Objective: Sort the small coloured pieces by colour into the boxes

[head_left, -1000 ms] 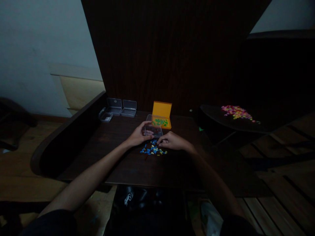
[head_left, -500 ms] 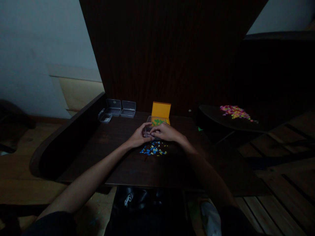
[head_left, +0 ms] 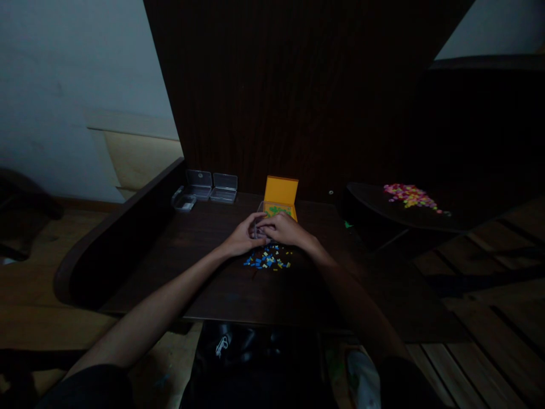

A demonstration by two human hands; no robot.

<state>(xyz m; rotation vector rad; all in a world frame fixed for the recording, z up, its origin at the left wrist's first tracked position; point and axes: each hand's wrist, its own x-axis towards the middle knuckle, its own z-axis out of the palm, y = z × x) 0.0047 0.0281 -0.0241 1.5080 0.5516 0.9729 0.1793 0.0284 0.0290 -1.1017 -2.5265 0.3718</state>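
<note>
L hand [head_left: 242, 240] grips small clear plastic box [head_left: 258, 229]; R hand [head_left: 286, 229] curled over it, grip unclear. Keep box level.

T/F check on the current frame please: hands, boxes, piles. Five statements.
1. The left hand and right hand meet at the small clear plastic box, just in front of the orange hinged box. True.
2. The orange hinged box is shut. False: its lid stands open, with green pieces inside.
3. The pile of small blue and yellow pieces lies on the dark wooden table, on the person's side of the hands. True.
4. The clear plastic cases sit stacked on the orange hinged box. False: they lie at the table's far left, apart from it.
5. The pink and yellow pile lies between the hands. False: it is on a dark round surface to the right.
</note>
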